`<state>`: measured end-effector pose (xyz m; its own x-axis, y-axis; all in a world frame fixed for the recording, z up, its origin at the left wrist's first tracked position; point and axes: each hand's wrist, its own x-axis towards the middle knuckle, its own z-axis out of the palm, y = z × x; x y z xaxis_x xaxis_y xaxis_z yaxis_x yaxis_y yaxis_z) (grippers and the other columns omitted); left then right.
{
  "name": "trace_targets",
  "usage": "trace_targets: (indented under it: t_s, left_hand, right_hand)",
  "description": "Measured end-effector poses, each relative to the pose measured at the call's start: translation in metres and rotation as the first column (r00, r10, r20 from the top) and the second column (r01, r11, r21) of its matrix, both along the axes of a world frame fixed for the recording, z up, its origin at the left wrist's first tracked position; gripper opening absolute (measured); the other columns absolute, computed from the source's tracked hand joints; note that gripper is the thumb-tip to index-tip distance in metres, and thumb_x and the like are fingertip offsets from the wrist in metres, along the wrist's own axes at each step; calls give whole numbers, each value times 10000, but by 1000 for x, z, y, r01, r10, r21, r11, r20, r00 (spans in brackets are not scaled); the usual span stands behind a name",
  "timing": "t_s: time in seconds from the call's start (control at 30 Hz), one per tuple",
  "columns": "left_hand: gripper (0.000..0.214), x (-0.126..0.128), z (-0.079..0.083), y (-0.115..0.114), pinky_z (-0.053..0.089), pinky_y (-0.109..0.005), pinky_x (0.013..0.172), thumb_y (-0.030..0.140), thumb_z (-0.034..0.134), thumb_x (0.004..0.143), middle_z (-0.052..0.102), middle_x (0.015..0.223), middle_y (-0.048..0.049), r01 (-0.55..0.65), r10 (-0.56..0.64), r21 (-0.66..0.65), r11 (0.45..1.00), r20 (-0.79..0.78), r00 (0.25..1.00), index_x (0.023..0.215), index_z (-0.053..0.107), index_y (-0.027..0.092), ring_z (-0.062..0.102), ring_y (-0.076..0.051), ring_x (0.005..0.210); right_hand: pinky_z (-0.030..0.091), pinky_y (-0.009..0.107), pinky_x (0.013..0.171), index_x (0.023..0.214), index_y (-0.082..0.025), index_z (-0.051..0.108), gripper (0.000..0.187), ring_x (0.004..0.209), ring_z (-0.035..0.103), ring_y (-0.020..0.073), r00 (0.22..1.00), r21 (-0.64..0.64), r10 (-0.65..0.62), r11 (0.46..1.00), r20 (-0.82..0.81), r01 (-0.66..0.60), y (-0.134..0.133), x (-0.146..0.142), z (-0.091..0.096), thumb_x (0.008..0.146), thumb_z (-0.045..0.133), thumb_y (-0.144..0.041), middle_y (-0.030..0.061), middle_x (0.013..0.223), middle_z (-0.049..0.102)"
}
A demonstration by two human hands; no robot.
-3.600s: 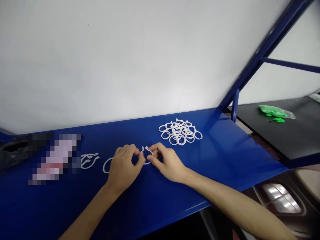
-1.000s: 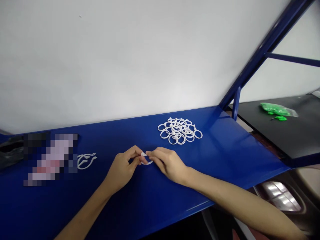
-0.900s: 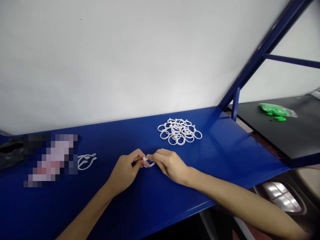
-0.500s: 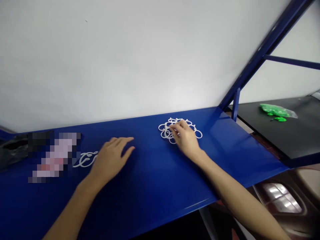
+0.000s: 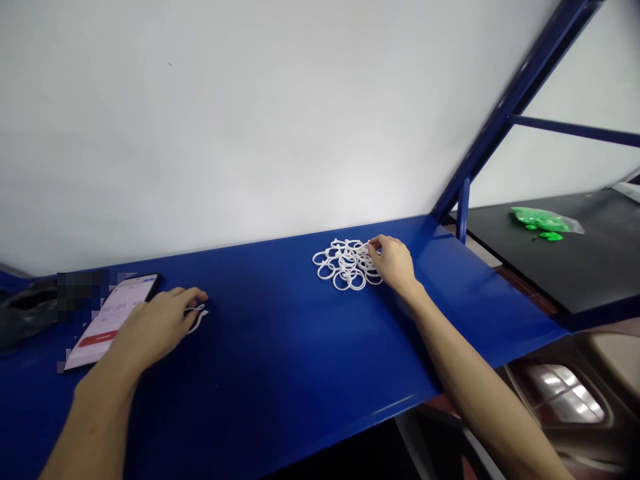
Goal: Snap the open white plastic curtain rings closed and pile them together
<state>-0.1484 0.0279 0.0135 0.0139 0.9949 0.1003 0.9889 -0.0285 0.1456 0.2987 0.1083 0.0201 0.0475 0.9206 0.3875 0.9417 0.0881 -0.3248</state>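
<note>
A heap of white cable ties (image 5: 349, 265), each closed into a ring with a small head, lies on the blue table (image 5: 280, 347). At the heap's right edge my right hand (image 5: 396, 263) has its thumb and forefinger closed on one of these rings. Over on the left, my left hand (image 5: 157, 323) is curled over some more white cable ties (image 5: 199, 320). Its thumb and fingers are drawn in around them, and the palm hides most of the pieces.
A phone (image 5: 113, 320) with its screen lit lies left of my left hand, beside a black plastic bag (image 5: 30, 307). At right, blue frame bars (image 5: 493, 120) rise from the table. Beyond them, a green-filled clear bag (image 5: 543, 219) rests on a black table (image 5: 575, 267).
My left hand has moved left, over the loose ties, and its fingers have curled in. My right hand has shifted from above the heap to its right edge, uncovering more rings.
</note>
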Motion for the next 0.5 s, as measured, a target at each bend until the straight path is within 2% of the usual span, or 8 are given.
trace_targets:
  t_s: [0.1, 0.17, 0.23, 0.3, 0.37, 0.43, 0.5]
  left_hand:
    - [265, 11, 2, 3, 431, -345, 697, 349, 470, 915, 728, 958, -67, 53, -55, -76, 996, -23, 998, 1005, 693, 237, 663, -262, 862]
    - [269, 23, 4, 4, 432, -365, 721, 386, 471, 913, 731, 930, -67, 76, -76, -33, 997, 5, 997, 984, 692, 249, 655, -278, 893]
    - [257, 40, 7, 3, 443, -375, 745, 430, 510, 890, 733, 887, -63, 80, -82, 27, 996, 89, 993, 969, 683, 258, 650, -284, 909]
    - [265, 60, 8, -1, 461, -361, 736, 484, 556, 863, 725, 851, -41, 39, -55, 78, 996, 223, 973, 963, 654, 259, 657, -255, 841]
    - [288, 81, 9, -6, 474, -320, 684, 514, 589, 845, 711, 807, -12, 10, -49, 102, 995, 389, 920, 949, 618, 248, 654, -206, 736]
    - [302, 100, 9, -13, 481, -290, 659, 529, 614, 837, 701, 782, 6, 41, -91, 109, 993, 511, 855, 929, 604, 241, 653, -179, 711]
    - [300, 116, 8, -20, 484, -271, 641, 529, 626, 843, 693, 764, 20, 112, -137, 78, 991, 596, 791, 915, 598, 240, 653, -161, 698]
  right_hand:
    - [445, 329, 747, 944, -166, 709, 147, 853, 615, 236, 999, 110, 28, 994, -28, -25, -4, -3, 5, 938, 578, -231, 82, 873, 710]
    - [454, 338, 754, 931, -163, 707, 149, 841, 608, 235, 995, 176, 87, 981, -49, -77, -10, -10, 9, 948, 576, -232, 80, 854, 701]
    - [466, 349, 778, 926, -165, 701, 156, 846, 609, 231, 977, 219, 198, 959, -77, -177, -19, -22, 10, 965, 569, -238, 77, 854, 699]
    - [479, 361, 811, 931, -173, 694, 163, 856, 617, 223, 928, 224, 353, 920, -120, -321, -31, -39, 9, 984, 562, -253, 71, 867, 702]
    - [494, 363, 836, 958, -182, 686, 153, 876, 633, 210, 832, 182, 521, 852, -191, -492, -46, -57, 5, 992, 571, -276, 66, 906, 711]
    - [513, 360, 857, 1066, -191, 667, 181, 912, 649, 202, 694, 106, 660, 742, -286, -662, -62, -74, 1, 975, 619, -341, 56, 936, 716]
    - [531, 340, 827, 1146, -195, 634, 273, 899, 658, 191, 584, 33, 710, 645, -393, -763, -74, -88, -4, 945, 664, -377, 47, 955, 713]
